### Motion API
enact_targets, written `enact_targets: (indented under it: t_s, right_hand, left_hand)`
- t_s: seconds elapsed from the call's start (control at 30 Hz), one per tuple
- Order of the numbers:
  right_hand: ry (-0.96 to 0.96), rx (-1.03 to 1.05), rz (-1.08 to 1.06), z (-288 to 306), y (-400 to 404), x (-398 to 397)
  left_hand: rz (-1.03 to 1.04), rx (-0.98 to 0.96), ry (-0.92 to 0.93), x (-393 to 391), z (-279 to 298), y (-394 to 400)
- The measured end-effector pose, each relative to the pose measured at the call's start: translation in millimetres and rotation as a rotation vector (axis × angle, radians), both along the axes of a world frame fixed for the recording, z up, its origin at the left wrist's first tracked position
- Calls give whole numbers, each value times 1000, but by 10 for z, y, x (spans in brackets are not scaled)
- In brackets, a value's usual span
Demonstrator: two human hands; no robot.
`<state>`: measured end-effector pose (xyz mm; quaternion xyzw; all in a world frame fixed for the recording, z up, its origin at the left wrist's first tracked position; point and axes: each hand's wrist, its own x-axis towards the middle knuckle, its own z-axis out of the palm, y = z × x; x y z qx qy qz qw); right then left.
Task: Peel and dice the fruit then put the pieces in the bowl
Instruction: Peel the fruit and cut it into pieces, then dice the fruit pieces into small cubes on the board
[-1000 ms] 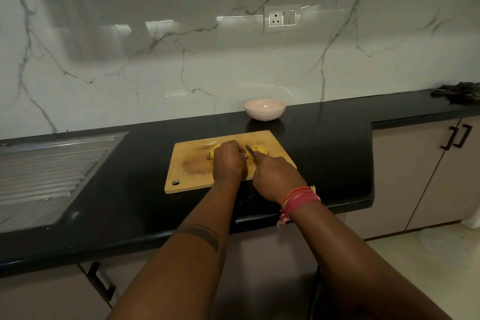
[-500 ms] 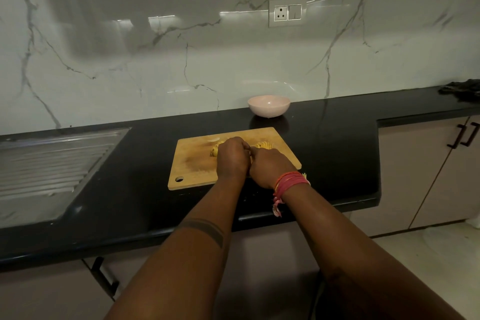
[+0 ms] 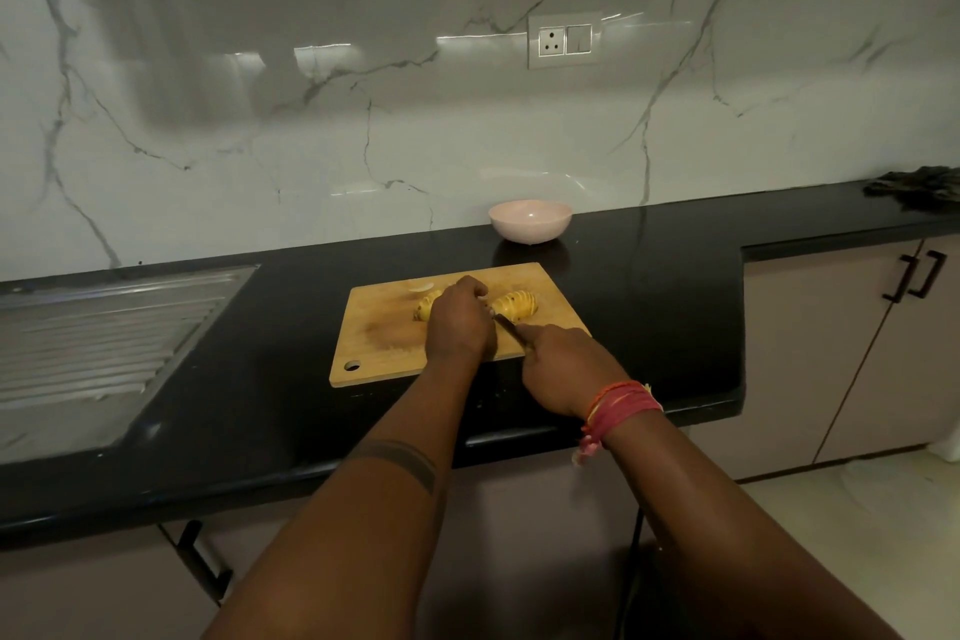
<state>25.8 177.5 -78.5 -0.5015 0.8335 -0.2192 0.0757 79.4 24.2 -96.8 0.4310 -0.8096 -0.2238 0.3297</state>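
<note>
Both forearms bare, no sleeves in view. Left forearm [image 3: 384, 499]: dark tattooed band [image 3: 402, 463] across it, partway up from the wrist. Right wrist: bundle of red, pink and orange threads [image 3: 621, 405], wound several turns, frayed pinkish ends hanging loose below.

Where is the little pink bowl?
The small pink round bowl sits on the black countertop against the marble wall, just behind the wooden cutting board, below the wall socket.

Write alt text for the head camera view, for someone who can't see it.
A person slices yellow fruit on a wooden cutting board, the left hand steadying it while the right hand holds a knife. A pink bowl sits behind the board on a black counter.
</note>
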Motion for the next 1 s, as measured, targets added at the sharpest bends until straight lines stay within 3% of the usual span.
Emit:
enact_targets:
  t_s: [0.23, 0.47, 0.83, 1.0]
  right_hand:
    - [-27, -63, -22, -22, -30, -14]
    - [-63, -32, 15, 5, -38, -7]
    - [-140, -69, 17, -8, -92, 94]
    - [-123, -84, 12, -20, -122, 154]
  left_hand:
    - [-66, 42, -44, 28, 17, -36]
    - [-197, -83, -138, 217, 64, -119]
    - [-250, -166, -94, 540, 18, -146]
    - [-267, -59, -71, 639, 33, -158]
